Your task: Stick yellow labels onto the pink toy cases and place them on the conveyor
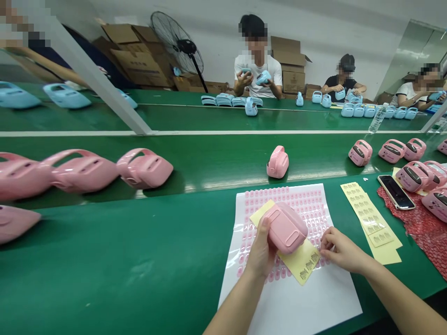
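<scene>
My left hand [260, 249] grips a pink plastic casing [285, 227] and holds it over a white sheet [307, 298] printed with rows of small pink stickers [300, 200]. A yellow backing strip [303, 261] lies under the casing. My right hand [340, 249] rests on the sheet beside that strip, with its fingertips pinched together at the strip's edge. What the fingertips pinch is too small to make out.
A pink casing [278, 162] stands alone on the green belt [209, 158]. More pink casings lie at the left [144, 167] and right [360, 152]. Yellow sticker strips [370, 218], a phone [396, 191] and red wrap [422, 223] sit at right. Other people handle blue casings across the line.
</scene>
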The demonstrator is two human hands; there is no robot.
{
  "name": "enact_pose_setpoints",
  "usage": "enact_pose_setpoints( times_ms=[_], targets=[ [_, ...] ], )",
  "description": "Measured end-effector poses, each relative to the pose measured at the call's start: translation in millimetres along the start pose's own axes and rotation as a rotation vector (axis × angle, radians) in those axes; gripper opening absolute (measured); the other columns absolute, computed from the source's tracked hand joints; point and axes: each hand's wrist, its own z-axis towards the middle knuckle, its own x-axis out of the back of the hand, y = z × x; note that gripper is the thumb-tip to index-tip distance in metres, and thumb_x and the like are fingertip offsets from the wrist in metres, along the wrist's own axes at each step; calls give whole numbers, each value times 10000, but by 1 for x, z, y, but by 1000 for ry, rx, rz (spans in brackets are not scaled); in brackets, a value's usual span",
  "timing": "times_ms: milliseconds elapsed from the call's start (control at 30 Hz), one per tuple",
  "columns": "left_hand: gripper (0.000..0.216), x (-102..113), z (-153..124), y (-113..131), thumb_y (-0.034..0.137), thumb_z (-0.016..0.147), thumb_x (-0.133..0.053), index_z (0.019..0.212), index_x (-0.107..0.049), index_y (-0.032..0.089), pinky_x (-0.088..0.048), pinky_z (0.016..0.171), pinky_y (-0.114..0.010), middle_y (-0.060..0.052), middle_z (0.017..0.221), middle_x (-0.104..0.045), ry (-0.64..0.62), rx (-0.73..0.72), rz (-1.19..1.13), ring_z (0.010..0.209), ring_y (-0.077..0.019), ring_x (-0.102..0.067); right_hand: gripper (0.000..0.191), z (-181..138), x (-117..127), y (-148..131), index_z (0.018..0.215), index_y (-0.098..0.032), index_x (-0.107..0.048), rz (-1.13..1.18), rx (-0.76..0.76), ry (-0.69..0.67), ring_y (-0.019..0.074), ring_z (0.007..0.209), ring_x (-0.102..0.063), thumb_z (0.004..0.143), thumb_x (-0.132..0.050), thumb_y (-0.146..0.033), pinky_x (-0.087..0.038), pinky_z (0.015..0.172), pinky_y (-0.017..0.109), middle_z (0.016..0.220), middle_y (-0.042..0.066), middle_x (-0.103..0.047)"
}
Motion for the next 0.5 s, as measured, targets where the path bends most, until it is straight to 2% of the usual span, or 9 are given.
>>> enact_pose_setpoints(
  times_ms=[100, 300, 400, 500],
  targets=[
    [639, 0, 0, 0, 575, 650, -611, 1156, -497, 202, -488, 752, -352, -64, 1009, -640, -6, -1, 5, 940, -258, -587, 89, 7, -3, 1, 658, -192, -520, -17, -25, 68, 117, 650, -541, 737, -533, -153, -471, 605, 270, 814, 9, -480],
    [642, 2, 0, 0, 587, 658, -596, 1159, -490, 200, -470, 764, -340, -60, 1008, -634, -40, -18, 31, 946, -255, -582, 108, 20, -24, 7, 647, -192, -534, -283, -11, 149, 130, 632, -530, 705, -553, -103, -444, 578, 281, 819, 19, -493],
    [663, 2, 2, -1, 592, 632, -615, 1149, -493, 195, -476, 726, -336, -64, 1000, -627, -28, -37, 48, 920, -260, -584, 102, 16, -24, 9, 683, -189, -540, -303, 73, 121, 127, 630, -531, 720, -530, -95, -452, 594, 291, 870, 35, -499],
    [680, 3, 3, -3, 603, 615, -621, 1139, -501, 186, -481, 683, -333, -67, 967, -628, -47, -36, 56, 874, -260, -593, 109, 6, -13, 5, 684, -192, -546, -197, 145, 11, 131, 675, -539, 714, -537, -87, -467, 630, 285, 880, 36, -501]
  ],
)
